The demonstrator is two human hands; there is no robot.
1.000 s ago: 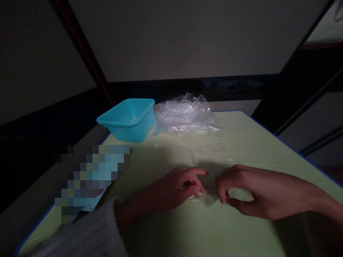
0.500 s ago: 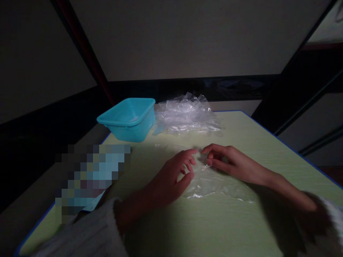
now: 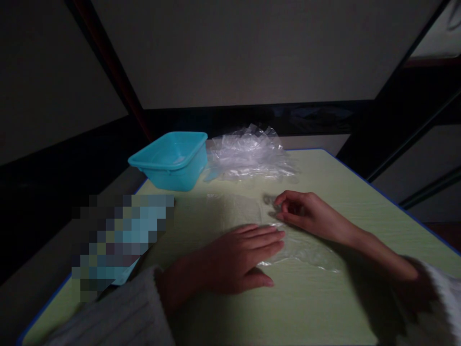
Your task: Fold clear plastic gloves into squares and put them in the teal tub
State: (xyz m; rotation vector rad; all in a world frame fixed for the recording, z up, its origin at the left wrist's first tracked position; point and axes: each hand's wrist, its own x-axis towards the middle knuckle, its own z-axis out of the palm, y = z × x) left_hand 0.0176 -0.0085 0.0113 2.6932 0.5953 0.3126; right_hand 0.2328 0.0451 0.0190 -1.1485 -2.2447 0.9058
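Clear plastic film (image 3: 306, 250) is lying on the surface (image 3: 288, 307) partly under the left hand (image 3: 248, 254), fingers flat and grasping nothing, while the right hand (image 3: 306, 214) curls by its farther part, can't tell if pinching any.

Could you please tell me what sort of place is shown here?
Probably an indoor corner used as a workspace, perhaps in a home: a pale green, blue-edged table stands before a plain, dimly lit wall panel, bearing a heap of clear, crinkled plastic film.
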